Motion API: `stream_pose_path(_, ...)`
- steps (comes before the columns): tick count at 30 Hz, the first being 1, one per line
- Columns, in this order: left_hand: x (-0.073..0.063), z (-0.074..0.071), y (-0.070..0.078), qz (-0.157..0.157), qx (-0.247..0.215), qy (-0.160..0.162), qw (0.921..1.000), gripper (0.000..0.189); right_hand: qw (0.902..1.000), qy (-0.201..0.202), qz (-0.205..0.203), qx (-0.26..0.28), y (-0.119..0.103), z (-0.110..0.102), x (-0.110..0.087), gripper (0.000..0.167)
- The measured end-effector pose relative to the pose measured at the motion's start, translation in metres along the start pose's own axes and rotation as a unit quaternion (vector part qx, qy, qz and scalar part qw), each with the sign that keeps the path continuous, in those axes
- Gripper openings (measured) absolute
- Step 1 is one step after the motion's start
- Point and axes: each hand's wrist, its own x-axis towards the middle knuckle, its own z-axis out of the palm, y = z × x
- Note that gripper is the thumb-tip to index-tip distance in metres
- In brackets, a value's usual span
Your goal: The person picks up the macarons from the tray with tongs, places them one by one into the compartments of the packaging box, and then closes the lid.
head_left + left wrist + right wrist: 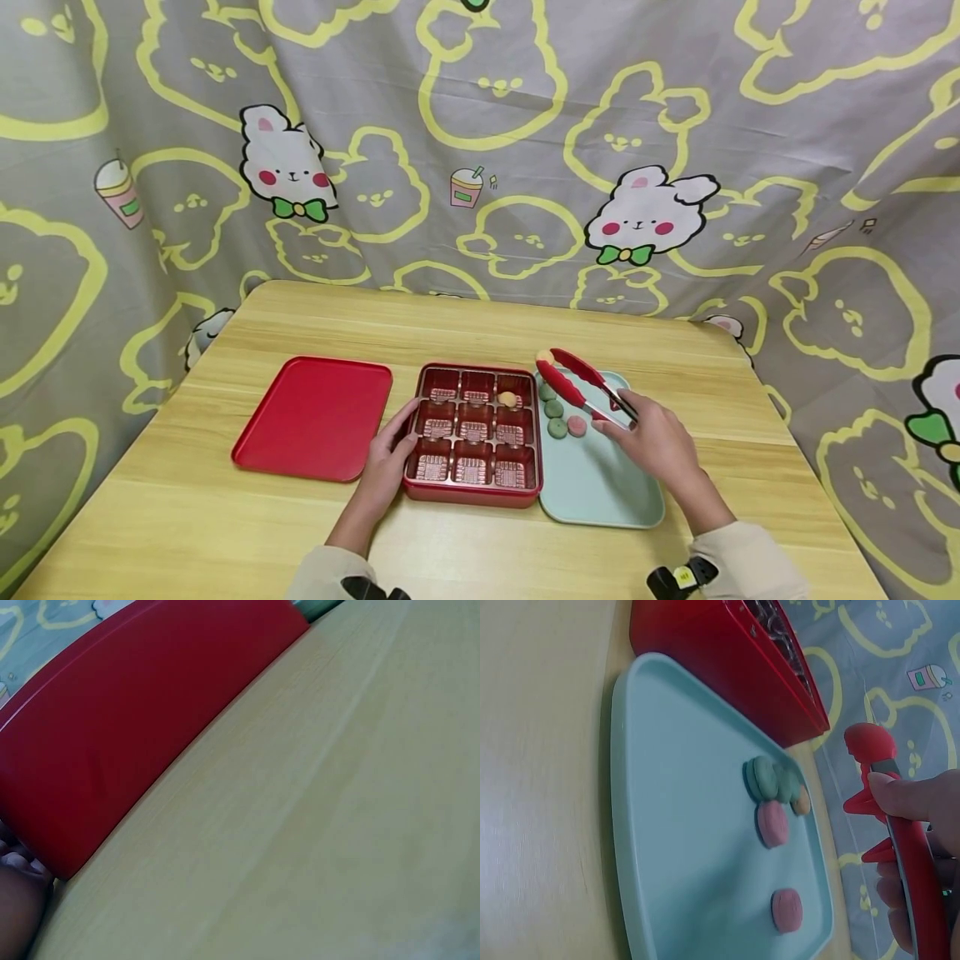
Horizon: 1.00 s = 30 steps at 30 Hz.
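Observation:
My right hand (654, 437) grips red-tipped tongs (581, 375), and an orange macaron (545, 357) is between their tips, above the far left corner of a pale blue-green tray (603, 492). Green macarons (557, 427) and a pink macaron (577, 426) lie on that tray. The right wrist view shows a second pink macaron (787, 910) and another orange one (802, 801) there. With extended fingers, my left hand (386, 462) touches the left side of a red box (472, 496) divided into compartments. Another orange macaron (507, 399) sits in its far right compartment.
A flat red lid (315, 417) lies to the left of the box on the wooden table (187, 500). The box's right side stands against the tray's left edge. A patterned curtain (450, 167) hangs behind the table.

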Motion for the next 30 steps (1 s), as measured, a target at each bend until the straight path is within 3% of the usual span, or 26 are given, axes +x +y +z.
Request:
stream_pose_path(16, 0.0, -0.001, 0.0, -0.002, 0.001, -0.002, 1.0, 0.052, 0.9983, -0.025, -0.03, 0.043, -0.026, 0.013, -0.003, 0.064)
stream_pose_path(30, 0.0, 0.0, 0.001, 0.003, 0.01, 0.004, 0.9999, 0.051, 0.9971, -0.041, -0.048, 0.041, -0.044, 0.025, -0.009, 0.066)
